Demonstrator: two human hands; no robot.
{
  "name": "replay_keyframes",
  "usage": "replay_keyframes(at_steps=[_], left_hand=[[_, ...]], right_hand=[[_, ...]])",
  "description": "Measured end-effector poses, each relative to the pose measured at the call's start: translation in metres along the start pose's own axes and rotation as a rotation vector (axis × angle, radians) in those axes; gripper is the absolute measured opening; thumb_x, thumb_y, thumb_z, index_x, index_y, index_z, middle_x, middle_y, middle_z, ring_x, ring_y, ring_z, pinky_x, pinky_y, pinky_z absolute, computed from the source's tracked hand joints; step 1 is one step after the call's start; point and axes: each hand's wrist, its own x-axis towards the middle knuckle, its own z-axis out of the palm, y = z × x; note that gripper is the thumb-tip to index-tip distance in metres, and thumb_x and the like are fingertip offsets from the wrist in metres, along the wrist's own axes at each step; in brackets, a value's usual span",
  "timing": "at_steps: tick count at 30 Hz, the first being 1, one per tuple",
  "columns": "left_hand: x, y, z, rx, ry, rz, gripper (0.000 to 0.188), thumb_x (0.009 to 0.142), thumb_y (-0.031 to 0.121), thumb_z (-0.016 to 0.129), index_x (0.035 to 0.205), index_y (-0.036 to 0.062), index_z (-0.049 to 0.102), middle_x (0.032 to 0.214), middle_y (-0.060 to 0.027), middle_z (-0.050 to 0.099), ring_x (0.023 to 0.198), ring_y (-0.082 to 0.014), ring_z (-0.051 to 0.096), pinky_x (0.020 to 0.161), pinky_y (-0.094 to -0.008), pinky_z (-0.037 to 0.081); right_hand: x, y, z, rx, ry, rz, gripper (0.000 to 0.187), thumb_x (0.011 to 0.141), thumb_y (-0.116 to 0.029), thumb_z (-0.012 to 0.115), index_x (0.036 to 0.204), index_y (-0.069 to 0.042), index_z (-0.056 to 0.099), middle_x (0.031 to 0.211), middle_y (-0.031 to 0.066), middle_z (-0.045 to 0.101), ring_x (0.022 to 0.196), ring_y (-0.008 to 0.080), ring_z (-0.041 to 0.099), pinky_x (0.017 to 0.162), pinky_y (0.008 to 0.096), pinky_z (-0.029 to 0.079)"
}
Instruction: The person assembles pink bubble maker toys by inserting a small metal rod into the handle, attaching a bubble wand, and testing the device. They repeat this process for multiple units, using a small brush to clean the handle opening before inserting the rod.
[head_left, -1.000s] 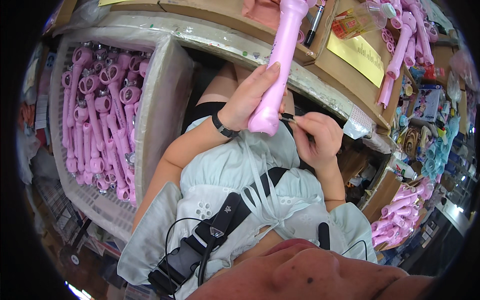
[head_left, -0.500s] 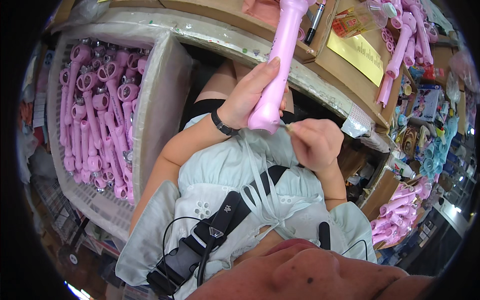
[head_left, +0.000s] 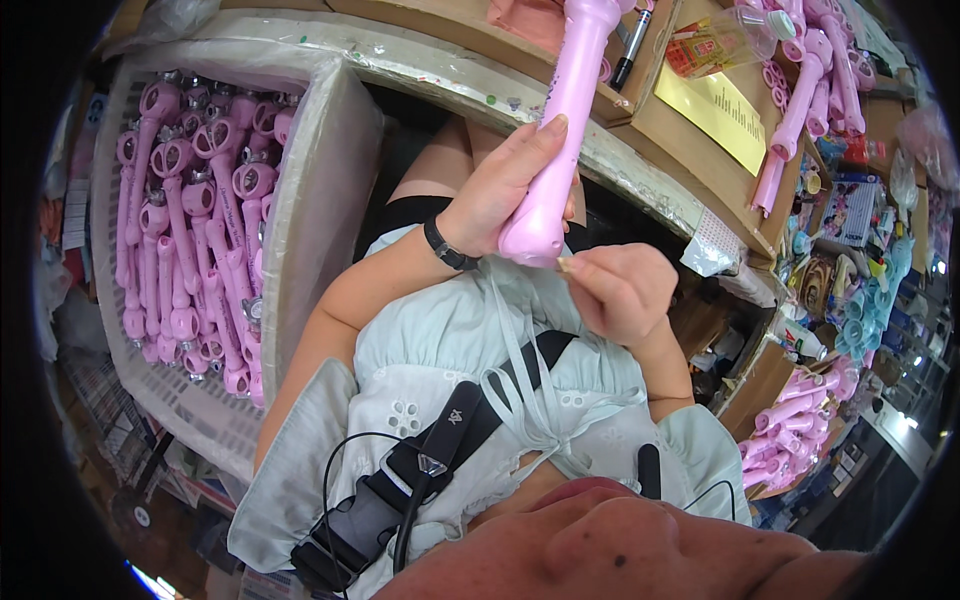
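Observation:
My left hand (head_left: 510, 185), a black watch on its wrist, is wrapped round a long pink plastic wand-shaped part (head_left: 572, 110). The part stands tilted over my lap, its rounded wider end down and its upper end cut off by the picture's edge. A small hole shows in the lower end. Just right of that end is my right hand (head_left: 628, 290), thumb and forefinger pinched together right against the rim. Whatever sits in the pinch is too small and hidden to name.
A lined white basket (head_left: 180, 415) of pink wands with rounded heads (head_left: 205, 215) stands at left. On the cardboard-edged bench lie a marker (head_left: 630, 50), a yellow printed sheet (head_left: 715, 115), a clear bottle (head_left: 725, 40) and more pink parts (head_left: 805, 90). Another pink pile (head_left: 795, 430) lies lower right.
My right hand has moved slightly left, its fingertips now against the part's lower end. That end has turned and tilted a little; my left hand keeps its grip.

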Motion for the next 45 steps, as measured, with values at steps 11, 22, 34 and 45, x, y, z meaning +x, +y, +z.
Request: replay_keyframes(at_steps=[11,22,34,45], left_hand=[[-0.0004,0.0002,-0.0004,0.018,0.047,-0.007,0.043,0.093,0.047,0.048,0.1,0.0039,0.048,0.077,-0.006,0.056,0.057,-0.0139,0.058,0.048,-0.0277,0.051],[0.0002,0.0,-0.0015,0.024,0.051,0.007,0.043,0.093,0.047,0.048,0.099,0.0045,0.048,0.075,-0.006,0.056,0.056,-0.014,0.058,0.046,-0.0272,0.05],[0.0005,-0.0002,-0.0012,-0.002,0.046,0.006,0.039,0.094,0.045,0.048,0.102,0.0063,0.046,0.077,-0.0069,0.056,0.057,-0.0152,0.058,0.047,-0.0278,0.05],[0.0007,-0.001,-0.0029,-0.018,0.019,0.013,0.038,0.095,0.043,0.047,0.106,0.0068,0.045,0.078,-0.0065,0.055,0.058,-0.0147,0.058,0.049,-0.0277,0.051]], right_hand=[[0.0007,0.0008,0.0026,-0.096,0.11,0.143,0.028,0.064,-0.002,0.073,0.09,-0.007,0.064,0.074,0.0035,0.063,0.058,0.0172,0.059,0.047,0.0258,0.043],[0.0009,0.0005,0.0019,-0.017,-0.026,-0.026,0.028,0.064,-0.003,0.073,0.09,-0.008,0.065,0.074,0.0027,0.062,0.057,0.0173,0.058,0.048,0.0259,0.043],[0.006,0.0011,0.0025,-0.048,0.045,0.139,0.027,0.066,-0.004,0.074,0.09,-0.009,0.063,0.075,0.0031,0.063,0.057,0.0173,0.058,0.048,0.0261,0.041],[0.0071,0.0033,0.0047,-0.029,0.051,0.231,0.03,0.063,-0.002,0.075,0.089,-0.009,0.063,0.075,0.004,0.062,0.058,0.0179,0.059,0.047,0.0261,0.041]])
